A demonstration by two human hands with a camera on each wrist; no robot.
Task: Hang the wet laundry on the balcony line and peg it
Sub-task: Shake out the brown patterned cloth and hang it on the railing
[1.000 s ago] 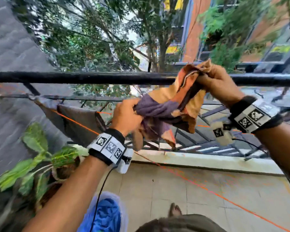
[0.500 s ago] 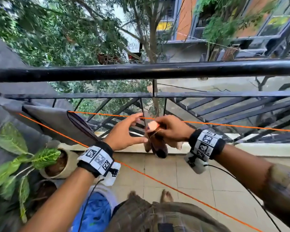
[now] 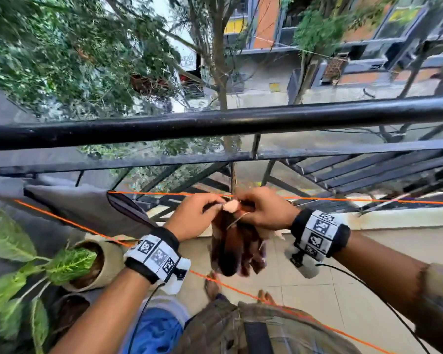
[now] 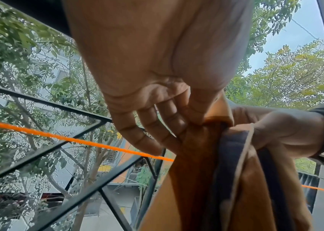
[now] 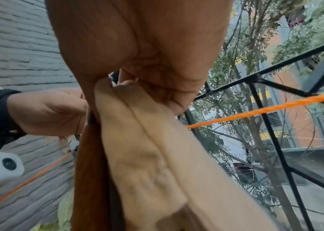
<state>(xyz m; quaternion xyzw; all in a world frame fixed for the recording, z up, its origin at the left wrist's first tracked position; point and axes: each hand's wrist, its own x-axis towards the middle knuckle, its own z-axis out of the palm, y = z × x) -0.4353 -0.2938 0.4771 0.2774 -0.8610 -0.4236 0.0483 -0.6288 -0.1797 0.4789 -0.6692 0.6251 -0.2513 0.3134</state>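
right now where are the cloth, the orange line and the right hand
cloth (image 3: 237, 251), head view, middle of the hanging bunch
orange line (image 3: 368, 201), head view, stretch right of the hands
right hand (image 3: 266, 213), head view, back of the hand

Cloth (image 3: 237, 249) lower end motion-blurred below orange line (image 3: 368, 201). Line contact hidden behind both hands. Pale item (image 3: 231, 206) at the line too small to identify. Cloth bottom cut off in wrist views.

You can read only part of the white sign (image 5: 239, 156) on the building wall beyond the railing (image 5: 271, 137): "AKAR" with "37" below; the rest is hidden.
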